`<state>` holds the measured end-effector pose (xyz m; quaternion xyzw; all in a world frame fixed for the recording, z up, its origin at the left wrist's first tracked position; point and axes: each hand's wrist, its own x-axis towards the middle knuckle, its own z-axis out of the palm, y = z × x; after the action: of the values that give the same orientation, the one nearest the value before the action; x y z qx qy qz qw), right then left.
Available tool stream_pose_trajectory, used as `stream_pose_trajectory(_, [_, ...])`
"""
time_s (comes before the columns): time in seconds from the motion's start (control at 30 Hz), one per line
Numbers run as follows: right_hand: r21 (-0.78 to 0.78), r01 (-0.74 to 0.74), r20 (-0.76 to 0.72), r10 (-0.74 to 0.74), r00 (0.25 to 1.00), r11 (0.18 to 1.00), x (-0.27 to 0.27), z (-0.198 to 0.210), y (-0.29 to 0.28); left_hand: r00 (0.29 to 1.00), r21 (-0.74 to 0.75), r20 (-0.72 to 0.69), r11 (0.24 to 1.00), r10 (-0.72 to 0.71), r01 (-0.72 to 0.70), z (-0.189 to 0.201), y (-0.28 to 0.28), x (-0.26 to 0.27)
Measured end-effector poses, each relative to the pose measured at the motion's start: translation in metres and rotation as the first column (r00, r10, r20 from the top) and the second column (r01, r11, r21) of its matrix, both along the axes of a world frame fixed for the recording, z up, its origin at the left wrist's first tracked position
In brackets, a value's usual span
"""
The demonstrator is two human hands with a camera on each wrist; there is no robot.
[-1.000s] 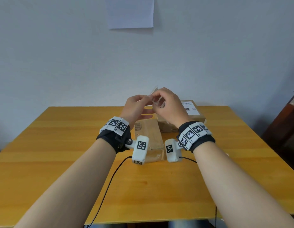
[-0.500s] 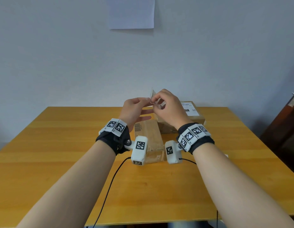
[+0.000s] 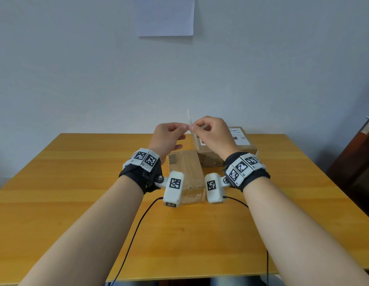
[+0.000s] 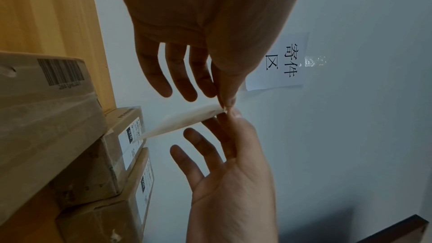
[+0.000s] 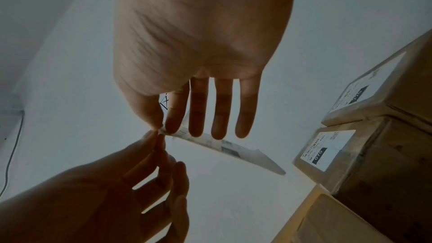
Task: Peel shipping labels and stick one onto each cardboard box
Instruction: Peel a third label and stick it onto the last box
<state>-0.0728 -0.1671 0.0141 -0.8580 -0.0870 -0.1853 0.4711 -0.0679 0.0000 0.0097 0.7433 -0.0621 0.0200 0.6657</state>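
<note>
Shipping label [image 4: 187, 123] pinched at one corner by left hand [image 3: 166, 139] and right hand [image 3: 212, 134] fingers.

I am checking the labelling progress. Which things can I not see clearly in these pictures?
- Shipping label: head view shows it edge-on; whether the backing has separated is unclear.
- Label print: right wrist view, too small and dark to read.
- Far box: head view, partly behind the right hand.
- Left hand: pinching fingertips too small.

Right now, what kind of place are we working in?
Probably a small parcel-sending station: a paper sign on the wall reads 寄件区 (sending area), labelled cardboard boxes sit on a wooden table, and both hands pinch a shipping label.
</note>
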Motion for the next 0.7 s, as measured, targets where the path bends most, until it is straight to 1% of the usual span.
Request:
stream_pose_trajectory(0.4, [0.010,-0.015,-0.050,0.015,0.999,1.000,-0.0029,0.0039,0.0012,1.000,0.013,-0.020,1.000,-0.017,0.017,-0.0013,0.0010,-0.0005])
stream_pose_trajectory(0.7, [0.070,-0.022,-0.085,0.028,0.996,0.997,-0.0058,0.0056,-0.0005,0.999,0.024,-0.030,0.999,-0.024,0.024,-0.0008,0.0014,-0.0021])
